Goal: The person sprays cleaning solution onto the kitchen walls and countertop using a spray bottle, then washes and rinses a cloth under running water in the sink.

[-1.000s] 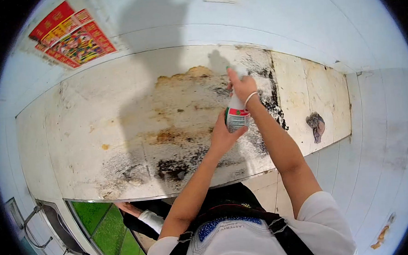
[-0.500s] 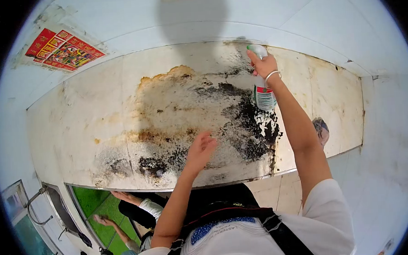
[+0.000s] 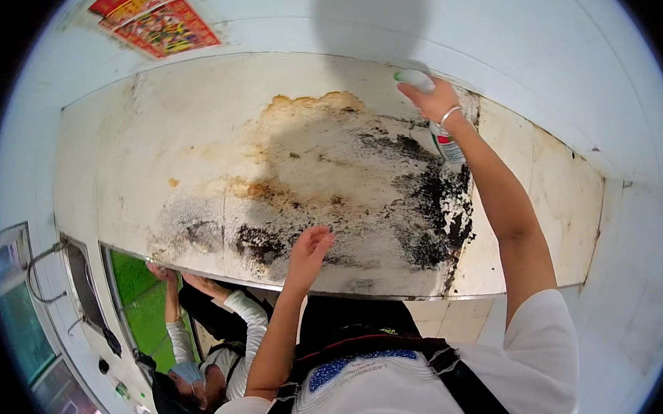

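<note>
My right hand (image 3: 435,100) grips a white spray bottle (image 3: 448,147) by its neck and trigger, with a green tip at the nozzle. The bottle is held over the far right part of a pale surface (image 3: 169,118), near the black stains (image 3: 430,235). My left hand (image 3: 310,254) holds nothing; its fingers are partly curled and slightly apart, above the grey and black stains near the front edge. A yellow-brown stain (image 3: 315,103) lies farther back.
At the lower left, another person (image 3: 236,324) in a mask and dark cap has both hands at the surface's front edge. A red printed poster (image 3: 158,25) is on the far wall. Windows (image 3: 29,305) and a curved metal pipe (image 3: 39,278) show at left.
My left hand has let go of the bottle and moved toward the front edge. My right hand has carried the bottle right. The other person has come further into view; the cloth is no longer visible.
</note>
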A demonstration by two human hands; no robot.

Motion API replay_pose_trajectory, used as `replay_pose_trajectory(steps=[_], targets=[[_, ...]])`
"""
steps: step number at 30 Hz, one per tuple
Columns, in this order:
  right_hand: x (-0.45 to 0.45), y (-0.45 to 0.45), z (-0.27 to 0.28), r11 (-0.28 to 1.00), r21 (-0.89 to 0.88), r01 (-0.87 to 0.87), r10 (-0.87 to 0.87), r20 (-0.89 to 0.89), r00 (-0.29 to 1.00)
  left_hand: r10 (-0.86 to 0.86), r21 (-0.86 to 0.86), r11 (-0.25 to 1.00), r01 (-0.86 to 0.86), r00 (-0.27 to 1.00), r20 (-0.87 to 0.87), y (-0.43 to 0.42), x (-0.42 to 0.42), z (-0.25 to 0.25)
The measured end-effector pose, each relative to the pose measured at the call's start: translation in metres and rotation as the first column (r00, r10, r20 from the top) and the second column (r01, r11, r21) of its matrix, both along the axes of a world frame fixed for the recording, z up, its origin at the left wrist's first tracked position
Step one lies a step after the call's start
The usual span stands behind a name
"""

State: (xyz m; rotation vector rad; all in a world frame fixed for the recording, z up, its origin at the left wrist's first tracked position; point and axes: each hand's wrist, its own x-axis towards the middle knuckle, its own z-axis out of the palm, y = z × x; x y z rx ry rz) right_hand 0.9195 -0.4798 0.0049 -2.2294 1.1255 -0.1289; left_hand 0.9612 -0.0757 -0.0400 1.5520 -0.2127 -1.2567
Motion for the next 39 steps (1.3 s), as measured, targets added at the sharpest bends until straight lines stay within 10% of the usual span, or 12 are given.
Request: replay_pose_trajectory(steps=[4,11,22,30,36,39], targets=[[0.061,0.052,0.024,0.963,0.212,-0.167,0.143,0.125,0.982,0.106,-0.059,0.992,-0.108,0.994,-0.041,0.023,0.000,0.003],[0.106,0.105,0.014,0.929,0.025,-0.369,0.366,0.070,0.928,0.180,-0.042,0.983,-0.179,0.984,0.009,0.065,0.007,0.004],[0.044,0.116,0.051,0.980,0.078,-0.182,0.196,-0.231,0.953,0.143,-0.092,0.985,-0.147,0.988,-0.050,0.105,0.024,0.016],[0.113,0.166,0.062,0.966,0.176,-0.189,0.194,-0.014,0.981,0.172,-0.064,0.983,-0.173,0.985,-0.013,0.127,0.044,0.021],[0.126,0.175,0.072,0.972,-0.139,-0.188,0.194,0.026,0.981,0.225,-0.099,0.967,-0.233,0.971,-0.086,0.148,0.048,0.013],[0.098,0.154,0.073,0.997,0.037,-0.064,0.066,-0.043,0.997,0.219,-0.029,0.975,-0.222,0.972,-0.087,0.159,0.052,0.010]])
